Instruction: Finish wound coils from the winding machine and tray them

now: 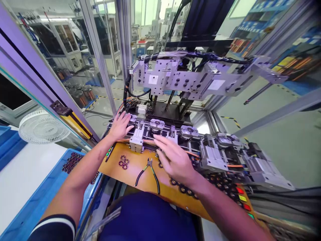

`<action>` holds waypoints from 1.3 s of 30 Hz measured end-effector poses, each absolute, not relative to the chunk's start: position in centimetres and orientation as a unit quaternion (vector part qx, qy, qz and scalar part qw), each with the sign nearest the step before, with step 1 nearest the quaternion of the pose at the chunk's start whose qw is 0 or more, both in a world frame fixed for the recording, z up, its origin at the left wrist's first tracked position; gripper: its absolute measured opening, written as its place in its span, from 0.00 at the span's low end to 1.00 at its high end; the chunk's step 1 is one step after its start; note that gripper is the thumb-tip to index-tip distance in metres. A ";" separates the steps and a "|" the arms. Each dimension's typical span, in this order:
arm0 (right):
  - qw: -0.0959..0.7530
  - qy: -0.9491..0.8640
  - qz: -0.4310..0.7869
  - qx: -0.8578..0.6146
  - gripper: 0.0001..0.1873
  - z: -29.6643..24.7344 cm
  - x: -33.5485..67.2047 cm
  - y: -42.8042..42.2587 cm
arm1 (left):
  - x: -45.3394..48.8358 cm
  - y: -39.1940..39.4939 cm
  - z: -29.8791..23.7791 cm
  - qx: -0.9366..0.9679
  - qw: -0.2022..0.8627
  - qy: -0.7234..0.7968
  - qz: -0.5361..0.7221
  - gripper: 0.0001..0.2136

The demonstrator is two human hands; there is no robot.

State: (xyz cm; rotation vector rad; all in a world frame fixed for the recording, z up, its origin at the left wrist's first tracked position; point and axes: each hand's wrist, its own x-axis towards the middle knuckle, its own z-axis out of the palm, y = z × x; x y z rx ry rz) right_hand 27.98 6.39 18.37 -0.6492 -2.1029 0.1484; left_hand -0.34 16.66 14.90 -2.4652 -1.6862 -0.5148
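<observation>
Reaching out over a row of metal machine fixtures, a person holds both hands above the far side of the brown counter (pixel 142 170). The left hand (pixel 119 127) is spread, thumb apart, at the leftmost round fixture (pixel 132 118), partly covering it; whether the fingertips touch it cannot be told. The right hand (pixel 175 160) is stretched forward with thumb and fingers parted — nothing shows between them — and its fingertips are just beside the second round fixture (pixel 157 124). A third round fixture (pixel 189 131) stands farther right.

At the left, the blue tray (pixel 42 199) holds many small dark rings (pixel 72 162), heaped toward its far end (the left forearm crosses in front, so part of the heap is hidden). Another blue container (pixel 12 144) sits beyond, on a white surface; its contents cannot be made out.

On the counter itself lie a small cluster of rings (pixel 123 162) and, between the two arms, pliers (pixel 149 164) with their handles apart. Larger dark rings (pixel 184 189) lie near the right forearm, partly hidden by it. A white fan (pixel 43 127) stands at the left.
</observation>
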 end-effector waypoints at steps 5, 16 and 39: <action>0.427 -0.816 0.087 -0.380 0.23 13.3 33.5 1.3 | 0.1 18.4 14.1 -0.817 0.045 -0.560 -0.131 0.26; 0.360 -0.765 0.036 -0.532 0.12 2.2 36.3 -5.4 | -0.1 19.1 15.2 -0.823 0.022 -0.553 -0.125 0.30; 0.418 -0.755 0.170 -0.477 0.07 6.9 31.8 -2.7 | 9.8 -2.1 12.6 -0.691 -0.422 -0.487 -0.329 0.16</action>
